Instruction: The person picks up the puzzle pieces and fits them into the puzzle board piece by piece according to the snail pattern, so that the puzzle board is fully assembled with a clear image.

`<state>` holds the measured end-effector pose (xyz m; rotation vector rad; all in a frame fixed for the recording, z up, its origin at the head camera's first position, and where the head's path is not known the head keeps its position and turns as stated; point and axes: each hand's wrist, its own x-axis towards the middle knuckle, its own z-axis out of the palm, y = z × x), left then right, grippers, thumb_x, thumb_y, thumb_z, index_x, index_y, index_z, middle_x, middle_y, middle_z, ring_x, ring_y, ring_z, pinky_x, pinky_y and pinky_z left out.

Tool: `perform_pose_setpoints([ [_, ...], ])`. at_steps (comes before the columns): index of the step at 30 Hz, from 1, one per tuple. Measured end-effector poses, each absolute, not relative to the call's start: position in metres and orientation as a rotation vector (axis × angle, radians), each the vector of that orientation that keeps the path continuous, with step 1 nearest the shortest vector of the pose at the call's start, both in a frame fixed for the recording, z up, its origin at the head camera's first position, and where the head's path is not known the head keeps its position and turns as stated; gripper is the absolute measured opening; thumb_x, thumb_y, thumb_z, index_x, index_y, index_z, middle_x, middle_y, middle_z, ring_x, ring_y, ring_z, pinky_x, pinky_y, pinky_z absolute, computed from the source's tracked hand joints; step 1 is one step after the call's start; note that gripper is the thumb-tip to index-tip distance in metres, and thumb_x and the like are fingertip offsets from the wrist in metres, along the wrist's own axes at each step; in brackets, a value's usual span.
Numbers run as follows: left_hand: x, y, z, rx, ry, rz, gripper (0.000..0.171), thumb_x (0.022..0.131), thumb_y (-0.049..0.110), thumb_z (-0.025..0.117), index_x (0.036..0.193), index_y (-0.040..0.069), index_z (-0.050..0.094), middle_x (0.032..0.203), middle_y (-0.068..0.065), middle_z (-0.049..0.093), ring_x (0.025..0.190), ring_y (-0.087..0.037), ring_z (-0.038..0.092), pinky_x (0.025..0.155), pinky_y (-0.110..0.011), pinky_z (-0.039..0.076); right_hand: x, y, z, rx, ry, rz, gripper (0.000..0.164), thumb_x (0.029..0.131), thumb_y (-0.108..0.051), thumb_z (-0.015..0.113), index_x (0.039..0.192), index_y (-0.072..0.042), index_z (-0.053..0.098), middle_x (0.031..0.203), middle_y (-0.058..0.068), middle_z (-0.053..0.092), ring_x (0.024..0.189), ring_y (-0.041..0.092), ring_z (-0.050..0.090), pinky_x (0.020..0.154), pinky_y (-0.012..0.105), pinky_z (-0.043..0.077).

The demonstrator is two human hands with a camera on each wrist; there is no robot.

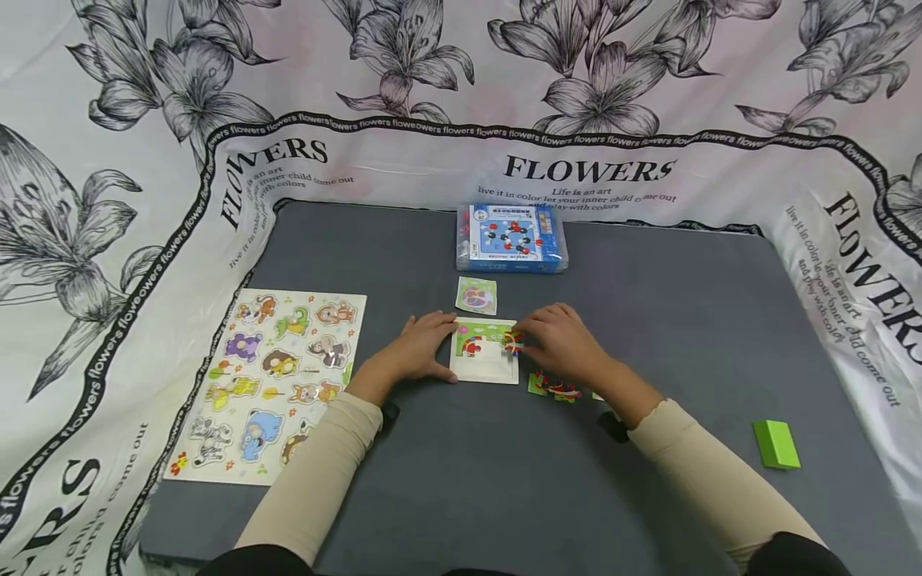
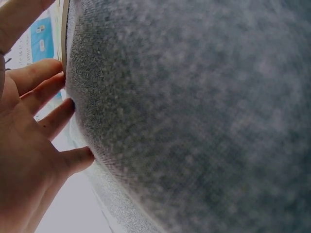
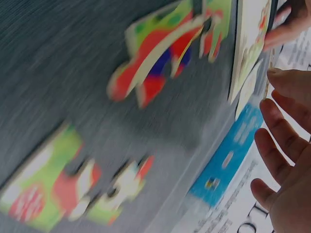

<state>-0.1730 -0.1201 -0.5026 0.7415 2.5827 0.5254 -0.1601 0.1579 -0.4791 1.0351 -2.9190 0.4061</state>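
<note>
A small white puzzle tray [image 1: 486, 370] lies on the grey table, its upper part filled with green and red pieces. My left hand [image 1: 416, 349] steadies its left side with fingers spread, fingertips at the upper corner and thumb near the lower one. Between thumb and forefinger, my right hand [image 1: 565, 346] pinches a colourful puzzle piece [image 1: 512, 342] over the tray's right edge; in the right wrist view it shows thin and edge-on. Loose puzzle pieces [image 1: 553, 388] in green, red and blue lie below the right hand, larger in the right wrist view [image 3: 158, 56].
A small picture card [image 1: 476, 295] sits just behind the tray, then a blue plastic box [image 1: 511, 238] with a molecule picture. To the left is a large animal puzzle board [image 1: 288, 384]. A green block [image 1: 777, 445] stands at the right. Flower-printed cloth [image 1: 591, 172] surrounds the table.
</note>
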Motion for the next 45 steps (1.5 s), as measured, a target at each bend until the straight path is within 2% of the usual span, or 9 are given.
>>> perform_pose_setpoints([
  [6,-0.173,-0.114,-0.504,0.759,2.592,0.519,0.094,0.075,0.045,0.082,0.149,0.008,0.038,0.158,-0.007,0.029,0.148,-0.028,0.018,0.115,-0.061,0.014,-0.160,0.140,-0.486,1.056,-2.950,0.399,0.029,0.085,-0.024,0.076,0.112,-0.015,0.072,0.108,0.004,0.068,0.107,0.028,0.057,0.104,0.051,0.035],
  [24,-0.178,-0.110,-0.498,0.772,2.600,0.509,0.095,0.075,0.045,0.082,0.149,0.007,0.037,0.159,-0.007,0.027,0.149,-0.028,0.017,0.116,-0.061,0.013,-0.157,0.123,-0.495,1.111,-2.855,0.220,0.022,0.088,-0.022,0.073,0.109,-0.021,0.076,0.105,0.003,0.069,0.105,0.028,0.057,0.104,0.053,0.035],
  [30,-0.178,-0.111,-0.495,0.783,2.601,0.503,0.093,0.076,0.043,0.082,0.149,0.006,0.038,0.159,-0.009,0.028,0.148,-0.029,0.018,0.115,-0.060,0.014,-0.155,0.119,-0.495,1.093,-2.845,0.227,0.022,0.087,-0.019,0.073,0.109,-0.018,0.076,0.108,0.007,0.067,0.108,0.030,0.057,0.103,0.057,0.036],
  [34,-0.178,-0.112,-0.496,0.773,2.601,0.515,0.093,0.075,0.043,0.082,0.149,0.006,0.038,0.159,-0.008,0.028,0.148,-0.028,0.018,0.115,-0.061,0.014,-0.154,0.117,-0.497,1.083,-2.832,0.261,0.023,0.087,-0.019,0.073,0.109,-0.015,0.076,0.113,0.010,0.065,0.109,0.031,0.057,0.100,0.053,0.040],
  [39,-0.177,-0.114,-0.500,0.742,2.587,0.495,0.095,0.074,0.046,0.082,0.150,0.009,0.037,0.159,-0.006,0.027,0.149,-0.027,0.016,0.115,-0.061,0.013,-0.153,0.118,-0.499,1.114,-2.864,0.275,0.029,0.087,-0.023,0.072,0.115,-0.015,0.073,0.119,0.012,0.063,0.114,0.031,0.055,0.100,0.051,0.040],
  [45,-0.174,-0.117,-0.505,0.738,2.590,0.492,0.094,0.075,0.046,0.081,0.150,0.009,0.038,0.159,-0.007,0.027,0.149,-0.028,0.018,0.115,-0.062,0.014,-0.150,0.128,-0.500,1.095,-2.972,0.349,0.037,0.089,-0.025,0.070,0.125,-0.017,0.067,0.127,0.012,0.059,0.122,0.032,0.050,0.107,0.052,0.033],
])
